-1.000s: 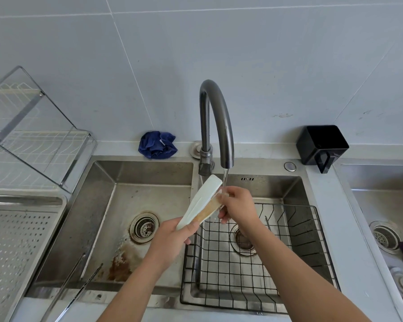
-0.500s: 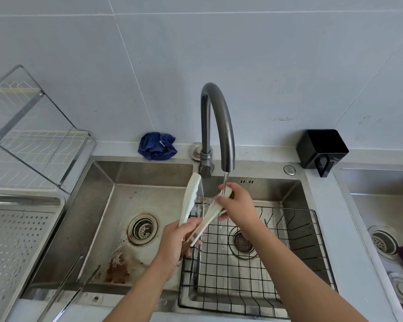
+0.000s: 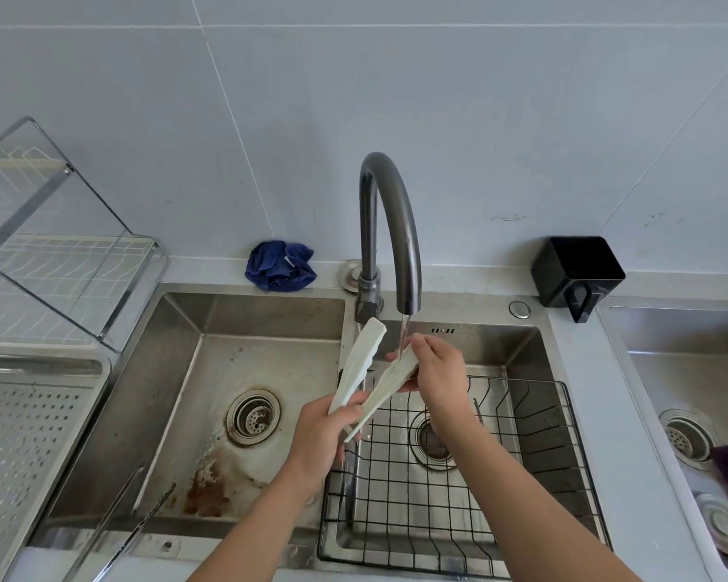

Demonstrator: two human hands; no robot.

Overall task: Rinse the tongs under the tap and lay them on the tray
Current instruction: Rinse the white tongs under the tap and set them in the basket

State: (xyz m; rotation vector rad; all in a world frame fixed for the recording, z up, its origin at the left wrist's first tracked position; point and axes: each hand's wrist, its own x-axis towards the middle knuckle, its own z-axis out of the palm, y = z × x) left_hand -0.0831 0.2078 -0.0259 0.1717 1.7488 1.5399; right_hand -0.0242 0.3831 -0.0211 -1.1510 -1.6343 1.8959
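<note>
hands [image 3: 320, 434] holding tongs [image 3: 364, 371], running tap [image 3: 391, 228]

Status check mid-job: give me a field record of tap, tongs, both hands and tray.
tap: running, thin stream
tongs: white, arms spread, one tip under the stream
left hand: grips the hinge end
right hand: holds the tip under the stream
tray: perforated, far left, tongs not yet on it
stage: rinsing
</note>
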